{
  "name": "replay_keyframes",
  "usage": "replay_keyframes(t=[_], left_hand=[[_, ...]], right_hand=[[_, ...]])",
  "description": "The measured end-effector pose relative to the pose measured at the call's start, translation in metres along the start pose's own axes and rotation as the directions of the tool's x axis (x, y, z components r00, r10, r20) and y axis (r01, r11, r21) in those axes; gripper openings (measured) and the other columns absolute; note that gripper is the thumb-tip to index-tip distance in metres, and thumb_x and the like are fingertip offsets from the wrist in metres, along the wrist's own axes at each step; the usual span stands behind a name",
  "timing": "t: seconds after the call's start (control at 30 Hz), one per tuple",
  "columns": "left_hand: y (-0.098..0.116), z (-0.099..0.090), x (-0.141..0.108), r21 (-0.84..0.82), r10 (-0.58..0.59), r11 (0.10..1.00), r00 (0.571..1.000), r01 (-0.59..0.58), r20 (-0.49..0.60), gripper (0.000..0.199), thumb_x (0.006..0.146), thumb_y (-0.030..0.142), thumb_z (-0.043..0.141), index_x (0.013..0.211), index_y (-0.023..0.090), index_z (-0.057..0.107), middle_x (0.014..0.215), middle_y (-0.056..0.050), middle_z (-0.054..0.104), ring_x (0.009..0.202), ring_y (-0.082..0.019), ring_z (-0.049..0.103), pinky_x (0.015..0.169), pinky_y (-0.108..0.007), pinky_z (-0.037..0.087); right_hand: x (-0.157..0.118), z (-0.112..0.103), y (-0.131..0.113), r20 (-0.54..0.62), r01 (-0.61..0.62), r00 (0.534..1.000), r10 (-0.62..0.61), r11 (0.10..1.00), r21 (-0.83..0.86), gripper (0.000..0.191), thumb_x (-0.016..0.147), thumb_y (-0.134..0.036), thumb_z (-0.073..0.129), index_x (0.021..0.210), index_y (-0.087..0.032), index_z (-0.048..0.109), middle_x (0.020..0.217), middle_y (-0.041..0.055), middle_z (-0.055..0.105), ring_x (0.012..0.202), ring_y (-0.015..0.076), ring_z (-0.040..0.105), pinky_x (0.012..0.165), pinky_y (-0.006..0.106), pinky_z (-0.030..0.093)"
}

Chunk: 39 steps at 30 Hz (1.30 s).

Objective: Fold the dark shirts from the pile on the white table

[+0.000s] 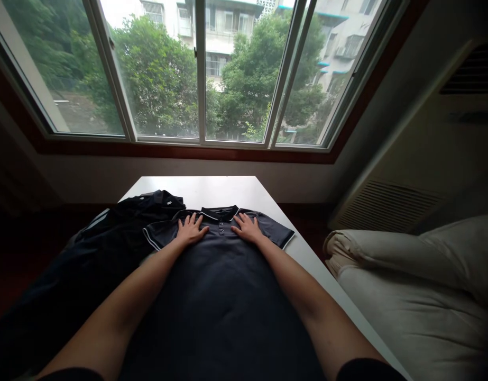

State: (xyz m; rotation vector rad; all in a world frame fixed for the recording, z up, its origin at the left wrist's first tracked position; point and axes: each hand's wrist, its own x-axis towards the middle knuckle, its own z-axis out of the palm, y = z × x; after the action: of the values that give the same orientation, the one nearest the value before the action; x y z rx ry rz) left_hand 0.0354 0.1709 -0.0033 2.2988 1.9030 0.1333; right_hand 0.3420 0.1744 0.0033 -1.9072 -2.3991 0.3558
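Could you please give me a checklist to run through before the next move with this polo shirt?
1. Polo shirt spread front side up on the white table: ok, the buttons face up.
2. Left hand flat on the shirt: ok, fingers spread.
3. Right hand flat on the shirt: ok, on the other side of the buttons.
4. Both sleeves spread outward: ok.
5. Shirt clear of the dark clothes: not ok, the sleeve on the left meets them.
6. Lower hem straight: cannot tell, it is not visible.
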Motion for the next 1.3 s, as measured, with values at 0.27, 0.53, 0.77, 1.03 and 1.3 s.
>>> replay_keyframes(t=[0.27, 0.53, 0.77, 1.03, 1.3], left_hand=[[-0.024, 0.004, 0.065, -0.029, -0.145, 0.989, 0.989, 0.144, -0.024, 0.090, 0.094, 0.081, 0.023, 0.167, 0.028, 0.027, 0.175, -0.011, 0.014, 0.159, -0.043, 0.011, 0.122, -0.070, 0.006], [-0.019, -0.006, 0.061, -0.093, -0.082, 0.994, 0.950, 0.056, -0.302, 0.064, 0.101, 0.056, 0.041, 0.153, 0.020, 0.051, 0.165, -0.014, 0.040, 0.152, -0.035, 0.032, 0.123, -0.057, 0.025], [0.009, -0.025, -0.024, -0.105, 0.198, 0.962, 0.908, -0.252, -0.369, 0.030, 0.100, 0.034, 0.051, 0.118, 0.022, 0.072, 0.132, -0.010, 0.067, 0.124, -0.028, 0.059, 0.112, -0.043, 0.045], [0.009, -0.031, -0.175, -0.130, 0.576, 0.798, 0.808, -0.589, -0.129, 0.061, 0.096, 0.042, 0.064, 0.154, 0.035, 0.047, 0.164, -0.005, 0.042, 0.152, -0.033, 0.036, 0.126, -0.062, 0.026], [0.045, -0.026, -0.276, -0.153, 0.638, 0.766, 0.767, -0.624, 0.067, 0.084, 0.096, 0.054, 0.061, 0.167, 0.039, 0.018, 0.174, -0.005, 0.016, 0.158, -0.036, 0.022, 0.126, -0.067, 0.021]], right_hand=[[0.068, -0.002, 0.018, -0.024, 0.019, 1.000, -0.020, 1.000, -0.023, 0.077, 0.102, -0.075, 0.028, 0.166, -0.033, 0.025, 0.175, 0.0049, 0.010, 0.161, 0.0253, 0.005, 0.127, 0.052, -0.003], [0.078, -0.007, 0.011, -0.174, 0.040, 0.983, -0.054, 0.996, -0.078, 0.064, 0.107, -0.059, 0.036, 0.161, -0.026, 0.040, 0.170, 0.0089, 0.030, 0.157, 0.0266, 0.023, 0.127, 0.047, 0.012], [0.013, -0.021, -0.018, -0.381, 0.152, 0.913, -0.144, 0.988, -0.011, 0.037, 0.107, -0.039, 0.044, 0.128, -0.022, 0.070, 0.142, 0.0102, 0.062, 0.132, 0.0246, 0.055, 0.115, 0.037, 0.039], [-0.166, 0.007, -0.021, -0.251, 0.267, 0.942, -0.223, 0.951, 0.157, 0.046, 0.104, -0.050, 0.052, 0.142, -0.027, 0.064, 0.159, 0.0085, 0.048, 0.147, 0.0288, 0.045, 0.123, 0.047, 0.036], [-0.271, 0.013, -0.002, -0.120, 0.287, 0.955, -0.270, 0.946, 0.152, 0.059, 0.104, -0.056, 0.049, 0.159, -0.038, 0.042, 0.171, 0.0013, 0.026, 0.158, 0.0313, 0.024, 0.130, 0.057, 0.018]])
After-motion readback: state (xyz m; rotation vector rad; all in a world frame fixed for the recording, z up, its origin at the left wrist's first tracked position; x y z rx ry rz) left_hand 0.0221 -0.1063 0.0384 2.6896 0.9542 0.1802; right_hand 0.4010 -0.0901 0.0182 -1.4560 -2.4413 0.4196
